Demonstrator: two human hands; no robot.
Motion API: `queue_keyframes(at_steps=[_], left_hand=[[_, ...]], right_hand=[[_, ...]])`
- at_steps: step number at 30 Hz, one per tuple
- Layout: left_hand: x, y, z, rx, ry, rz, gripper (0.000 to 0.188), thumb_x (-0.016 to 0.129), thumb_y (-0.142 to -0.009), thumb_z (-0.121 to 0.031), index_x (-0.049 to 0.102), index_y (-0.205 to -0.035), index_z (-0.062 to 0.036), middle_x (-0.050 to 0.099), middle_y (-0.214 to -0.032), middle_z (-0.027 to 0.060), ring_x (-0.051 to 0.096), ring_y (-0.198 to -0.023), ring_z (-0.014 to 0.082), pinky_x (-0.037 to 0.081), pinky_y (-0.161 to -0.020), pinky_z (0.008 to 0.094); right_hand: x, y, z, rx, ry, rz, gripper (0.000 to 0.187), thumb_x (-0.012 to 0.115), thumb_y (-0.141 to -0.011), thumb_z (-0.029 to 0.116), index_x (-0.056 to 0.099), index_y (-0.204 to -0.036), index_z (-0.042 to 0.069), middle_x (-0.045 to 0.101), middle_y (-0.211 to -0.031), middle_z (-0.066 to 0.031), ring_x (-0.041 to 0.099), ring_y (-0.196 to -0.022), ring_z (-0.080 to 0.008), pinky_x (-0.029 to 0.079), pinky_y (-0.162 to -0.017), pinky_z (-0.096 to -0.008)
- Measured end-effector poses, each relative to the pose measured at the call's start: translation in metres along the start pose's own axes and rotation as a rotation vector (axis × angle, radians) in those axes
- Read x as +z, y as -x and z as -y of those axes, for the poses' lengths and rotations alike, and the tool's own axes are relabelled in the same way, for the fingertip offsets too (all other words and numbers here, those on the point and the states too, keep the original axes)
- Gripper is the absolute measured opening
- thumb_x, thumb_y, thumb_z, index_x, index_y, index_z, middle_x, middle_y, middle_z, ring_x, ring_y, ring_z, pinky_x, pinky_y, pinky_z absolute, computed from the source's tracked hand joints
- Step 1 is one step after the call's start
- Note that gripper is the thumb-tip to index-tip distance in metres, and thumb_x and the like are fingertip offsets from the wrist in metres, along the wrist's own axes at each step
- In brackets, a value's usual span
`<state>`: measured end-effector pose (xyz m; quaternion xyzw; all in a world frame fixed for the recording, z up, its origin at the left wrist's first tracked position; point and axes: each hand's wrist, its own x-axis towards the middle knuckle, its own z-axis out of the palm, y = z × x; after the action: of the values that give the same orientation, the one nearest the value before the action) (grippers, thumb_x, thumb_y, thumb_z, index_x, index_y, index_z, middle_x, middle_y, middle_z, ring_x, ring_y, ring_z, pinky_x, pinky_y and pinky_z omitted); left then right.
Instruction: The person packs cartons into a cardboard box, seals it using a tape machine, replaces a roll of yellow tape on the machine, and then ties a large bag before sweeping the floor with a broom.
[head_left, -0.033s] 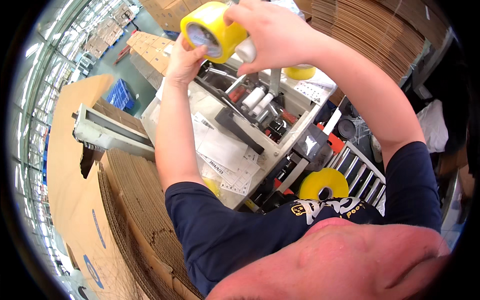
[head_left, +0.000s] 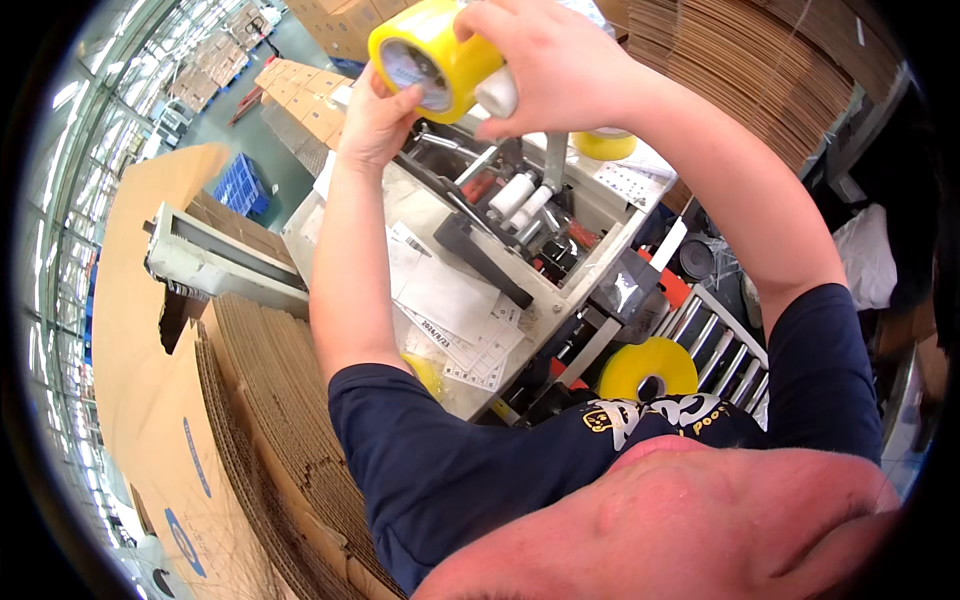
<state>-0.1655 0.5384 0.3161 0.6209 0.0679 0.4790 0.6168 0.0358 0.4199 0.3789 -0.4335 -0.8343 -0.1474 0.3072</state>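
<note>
A wide roll of yellow packing tape (head_left: 463, 48) is held up at the top of the view, its cardboard core facing left. My left hand (head_left: 376, 122) grips the core side, thumb pressed by the hole. Over the roll's right side curve the fingers of my right hand (head_left: 565, 68), its thumb lower down. Between that hand's fingers and thumb a white cylinder end (head_left: 497, 93) shows beside the roll. Below both hands is a taping machine (head_left: 555, 185) with white rollers (head_left: 512, 195) and metal bars.
Paper sheets (head_left: 450, 305) lie on the machine's table. Another yellow tape roll (head_left: 648, 368) sits low near my chest, beside a roller conveyor (head_left: 722, 340). A further yellow roll (head_left: 604, 145) is behind my right wrist. Flat cardboard stacks stand at left (head_left: 290, 400) and far right (head_left: 750, 75).
The tape roll and both hands sit slightly farther right in the picture, and the machine has shifted a little the same way. Both hands keep their hold.
</note>
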Motion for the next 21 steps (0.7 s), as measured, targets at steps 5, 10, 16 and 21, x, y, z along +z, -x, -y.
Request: queue_keyframes(at_steps=[5, 10, 16, 21], left_hand=[[0.016, -0.005, 0.010, 0.008, -0.113, -0.032, 0.052, 0.067, -0.068, 0.002, 0.044, -0.114, -0.0066, 0.054, -0.107, 0.0047, 0.053, -0.099, 0.0184, 0.045, -0.084, 0.0331], [-0.025, -0.021, -0.010, -0.133, -0.386, 0.076, 0.043, 0.064, -0.068, 0.004, 0.051, -0.108, -0.0046, 0.058, -0.103, 0.0055, 0.055, -0.096, 0.0194, 0.045, -0.084, 0.0336], [-0.017, -0.016, 0.001, 0.014, -0.370, -0.067, 0.045, 0.067, -0.071, -0.005, 0.048, -0.112, -0.0048, 0.057, -0.097, 0.0057, 0.055, -0.090, 0.0176, 0.048, -0.075, 0.0306], [-0.060, 0.060, -0.051, -0.290, 0.031, -0.558, 0.034, 0.059, -0.077, -0.004, 0.050, -0.109, -0.0006, 0.056, -0.095, 0.0153, 0.058, -0.081, 0.0272, 0.050, -0.067, 0.0357]], right_hand=[[0.007, -0.008, -0.002, 0.028, 0.006, -0.128, 0.073, 0.072, -0.055, 0.032, 0.042, -0.121, 0.020, 0.053, -0.092, -0.0100, 0.051, -0.091, -0.0272, 0.042, -0.073, -0.0397], [0.001, -0.004, -0.002, -0.020, -0.031, -0.077, 0.063, 0.068, -0.061, 0.026, 0.046, -0.118, 0.014, 0.056, -0.084, -0.0139, 0.055, -0.081, -0.0290, 0.042, -0.074, -0.0397], [0.011, 0.009, -0.011, -0.071, -0.039, -0.153, 0.071, 0.062, -0.061, 0.011, 0.040, -0.126, 0.030, 0.061, -0.084, -0.0067, 0.059, -0.075, -0.0249, 0.048, -0.064, -0.0331], [0.011, 0.006, -0.014, -0.146, -0.029, -0.011, 0.075, 0.060, -0.062, 0.009, 0.035, -0.128, 0.034, 0.054, -0.116, -0.0012, 0.059, -0.086, -0.0242, 0.049, -0.069, -0.0327]])
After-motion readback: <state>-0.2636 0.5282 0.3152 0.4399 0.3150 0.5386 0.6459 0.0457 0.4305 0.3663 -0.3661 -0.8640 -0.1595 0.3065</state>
